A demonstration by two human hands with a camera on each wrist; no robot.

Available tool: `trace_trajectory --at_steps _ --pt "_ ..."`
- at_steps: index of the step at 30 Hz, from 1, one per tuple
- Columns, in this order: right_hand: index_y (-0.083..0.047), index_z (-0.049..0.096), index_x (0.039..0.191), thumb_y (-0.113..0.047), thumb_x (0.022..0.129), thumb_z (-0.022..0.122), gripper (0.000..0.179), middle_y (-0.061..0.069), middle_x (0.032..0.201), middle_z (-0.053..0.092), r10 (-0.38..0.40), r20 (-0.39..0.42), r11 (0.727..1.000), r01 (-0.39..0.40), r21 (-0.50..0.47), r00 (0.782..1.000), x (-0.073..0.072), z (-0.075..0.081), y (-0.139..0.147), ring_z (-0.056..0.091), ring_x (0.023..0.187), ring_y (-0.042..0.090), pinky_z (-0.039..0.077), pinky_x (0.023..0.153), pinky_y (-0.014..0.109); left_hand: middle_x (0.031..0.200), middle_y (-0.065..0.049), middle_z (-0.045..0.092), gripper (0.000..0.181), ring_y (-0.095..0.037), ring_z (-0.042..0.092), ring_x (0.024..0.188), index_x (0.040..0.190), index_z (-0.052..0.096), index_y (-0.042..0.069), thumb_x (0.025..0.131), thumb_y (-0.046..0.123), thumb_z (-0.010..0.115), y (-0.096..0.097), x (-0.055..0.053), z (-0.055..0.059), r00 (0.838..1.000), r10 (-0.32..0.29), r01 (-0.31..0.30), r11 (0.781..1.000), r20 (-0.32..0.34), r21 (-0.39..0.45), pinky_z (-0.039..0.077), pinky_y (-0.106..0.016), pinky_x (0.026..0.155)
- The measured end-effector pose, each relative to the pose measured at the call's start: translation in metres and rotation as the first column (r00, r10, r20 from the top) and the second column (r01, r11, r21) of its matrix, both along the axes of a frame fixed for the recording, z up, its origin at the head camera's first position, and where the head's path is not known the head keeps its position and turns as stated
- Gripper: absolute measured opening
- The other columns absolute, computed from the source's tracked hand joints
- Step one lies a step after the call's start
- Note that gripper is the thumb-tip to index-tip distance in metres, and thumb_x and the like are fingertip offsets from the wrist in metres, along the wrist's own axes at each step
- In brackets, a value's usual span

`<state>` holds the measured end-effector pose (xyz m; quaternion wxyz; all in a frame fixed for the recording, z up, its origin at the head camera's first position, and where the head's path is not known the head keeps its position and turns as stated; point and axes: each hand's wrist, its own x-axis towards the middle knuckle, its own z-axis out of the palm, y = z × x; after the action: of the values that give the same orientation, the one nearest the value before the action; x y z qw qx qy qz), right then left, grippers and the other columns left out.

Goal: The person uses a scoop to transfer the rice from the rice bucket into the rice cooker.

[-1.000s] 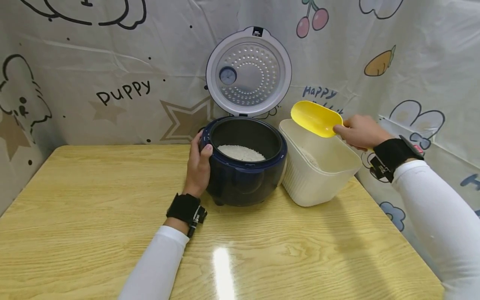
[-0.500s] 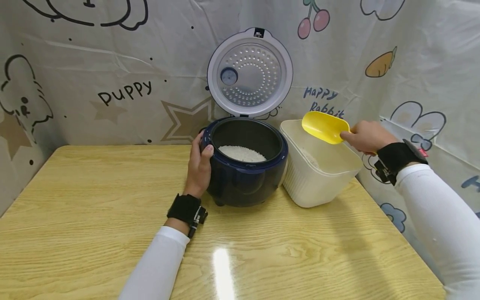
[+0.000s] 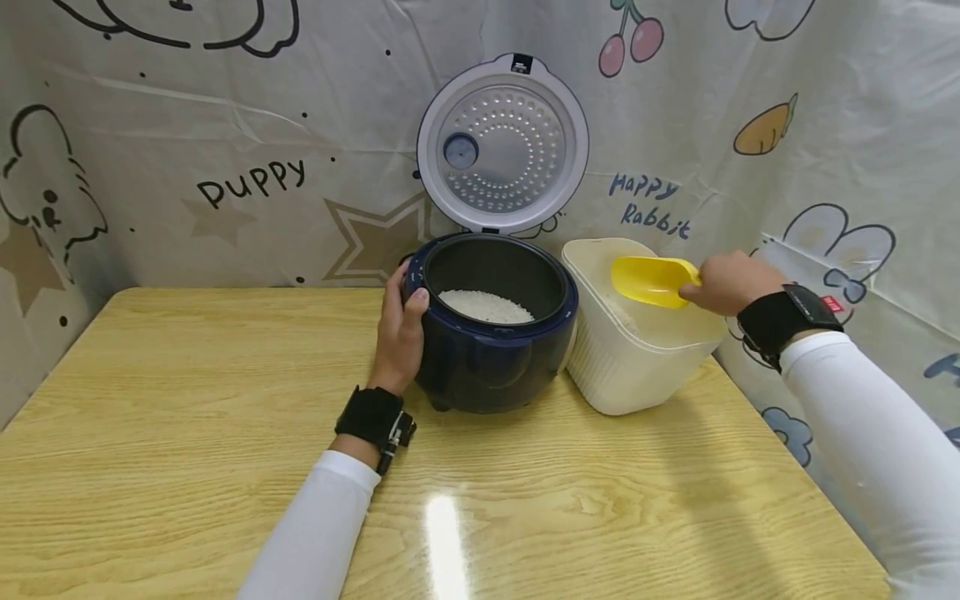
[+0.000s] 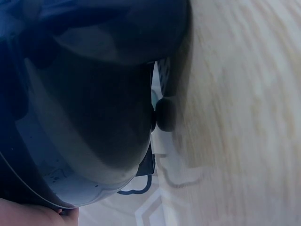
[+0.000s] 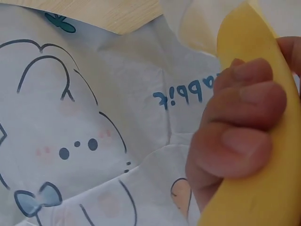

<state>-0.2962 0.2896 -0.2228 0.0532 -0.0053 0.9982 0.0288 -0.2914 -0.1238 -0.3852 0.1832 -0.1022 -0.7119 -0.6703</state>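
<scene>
In the head view my right hand [image 3: 735, 283] grips the handle of a yellow scoop [image 3: 651, 280], whose bowl is over the mouth of a cream ribbed bin [image 3: 626, 375]. The right wrist view shows fingers curled round the yellow handle [image 5: 277, 155]. A dark blue rice cooker [image 3: 491, 371] stands beside the bin with its lid [image 3: 502, 150] raised. White rice [image 3: 486, 307] lies in the cooker's pot. My left hand [image 3: 399, 337] holds the cooker's left side, thumb near the rim and fingers around the outside. The left wrist view shows the cooker's dark body [image 4: 94, 113] up close.
The wooden table [image 3: 225, 417] carries the cooker and bin near its back edge. Behind them hangs a printed curtain [image 3: 337, 100] with cartoon drawings, close to the raised lid. Another stretch of curtain runs along the right side, near my right wrist.
My right hand has moved the scoop right and then down, from above the bin's left rim to its opening. My left hand and the cooker stay where they were.
</scene>
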Motion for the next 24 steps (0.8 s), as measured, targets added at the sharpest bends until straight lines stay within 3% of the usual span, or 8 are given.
trace_trajectory --at_steps 11,19,24 --pt "-0.002 0.070 0.092 -0.031 0.096 0.067 0.030 0.011 0.072 0.062 0.090 -0.022 0.983 -0.086 0.159 0.996 0.008 -0.007 -0.023 0.056 0.064 0.028 0.044 0.059 0.034 0.161 -0.013 0.041 0.079 -0.026 0.044 0.139 0.160 0.031 0.018 0.091 0.053 0.045 0.000 -0.001 0.000 1.000 0.005 -0.005 1.000 -0.024 0.013 0.035 -0.048 0.121" --pt "-0.001 0.071 0.099 -0.022 0.090 0.077 0.024 0.013 0.079 0.065 0.110 0.005 0.976 -0.109 0.189 0.994 0.013 -0.014 -0.033 0.056 0.069 0.030 0.048 0.065 0.036 0.161 -0.013 0.040 0.079 -0.027 0.044 0.139 0.161 0.031 0.019 0.091 0.053 0.045 0.000 0.000 0.000 1.000 0.004 -0.004 1.000 -0.017 0.010 0.034 -0.049 0.122" --pt "-0.005 0.069 0.084 -0.013 0.087 0.073 0.009 0.008 0.071 0.062 0.189 0.028 0.937 -0.188 0.294 0.982 0.011 -0.018 -0.039 0.054 0.065 0.027 0.043 0.060 0.034 0.160 -0.014 0.041 0.077 -0.028 0.044 0.139 0.160 0.032 0.019 0.092 0.051 0.045 0.000 0.001 0.001 1.000 0.009 -0.008 1.000 -0.027 0.012 0.033 -0.049 0.121"
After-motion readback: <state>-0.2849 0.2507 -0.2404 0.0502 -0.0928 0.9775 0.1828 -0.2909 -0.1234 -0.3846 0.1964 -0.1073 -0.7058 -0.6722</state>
